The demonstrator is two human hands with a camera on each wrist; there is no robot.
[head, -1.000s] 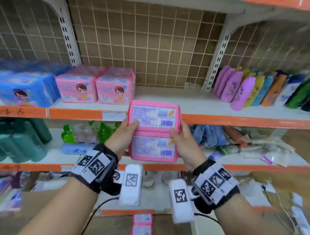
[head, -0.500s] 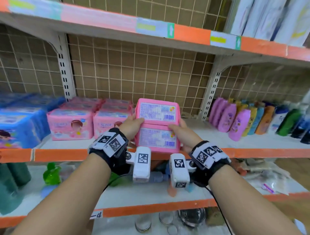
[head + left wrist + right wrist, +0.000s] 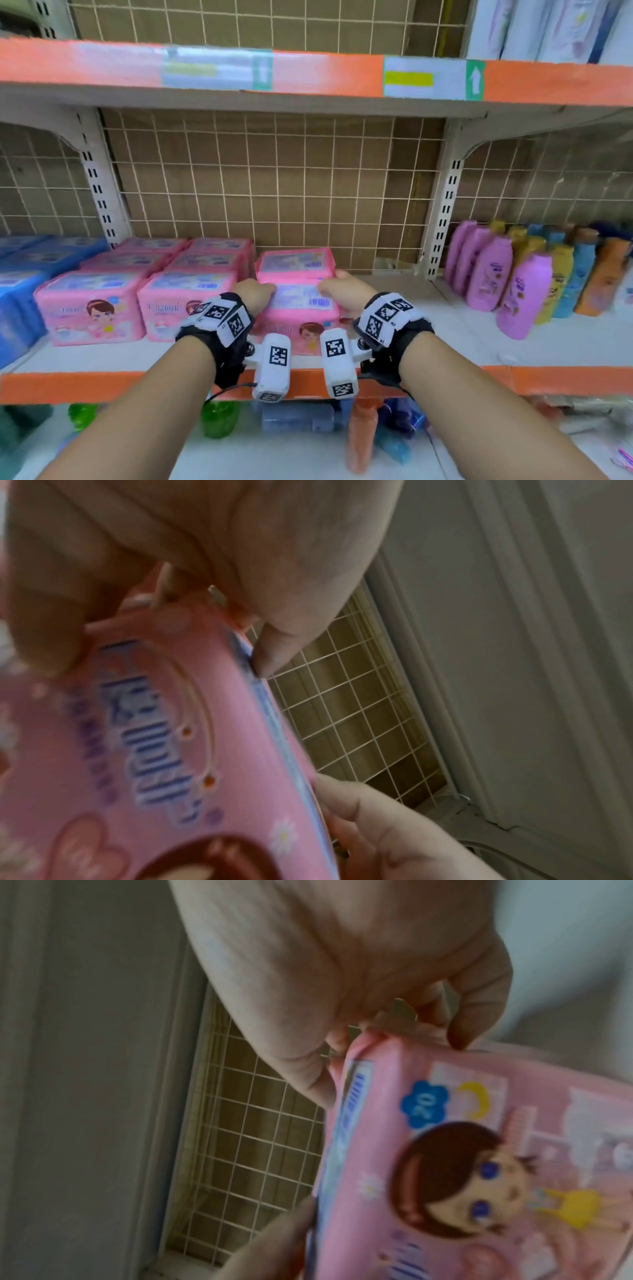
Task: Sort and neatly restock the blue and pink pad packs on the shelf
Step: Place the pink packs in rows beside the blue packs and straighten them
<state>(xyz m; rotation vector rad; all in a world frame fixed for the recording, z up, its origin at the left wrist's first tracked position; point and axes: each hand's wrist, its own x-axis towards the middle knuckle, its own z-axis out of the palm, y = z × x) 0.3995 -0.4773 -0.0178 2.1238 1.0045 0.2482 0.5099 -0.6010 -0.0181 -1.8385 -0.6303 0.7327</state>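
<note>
In the head view, the left hand (image 3: 255,294) and right hand (image 3: 337,289) hold two pink packs between them, one behind the other: the near pack (image 3: 303,317) and the far pack (image 3: 295,263). Both sit on the shelf (image 3: 428,346), just right of the pink rows (image 3: 164,274), which run front to back in two columns. The held packs are glossy pink, each with a pale printed label and a barcode on top; the near one shows a cartoon child's face with brown hair on its front. Each hand's thumb lies over the top of the near pack, fingers down its sides. Blue packs (image 3: 24,281) stand at the far left, beside the pink rows. Bottles (image 3: 524,274) in pink, yellow, blue and orange stand well to the right. A wire grid (image 3: 274,192) backs the shelf. In the left wrist view, the left hand (image 3: 205,561) curls round the edge of the near pack (image 3: 154,737), whose pink front carries blurred blue lettering, a daisy and a heart; the right hand's fingers (image 3: 394,831) press its opposite edge. In the right wrist view, the right hand (image 3: 359,974) grips the near pack (image 3: 479,1164) at its corner, pinching the wrapper; the front shows the brown-haired child, a blue flower badge and a yellow moon.
</note>
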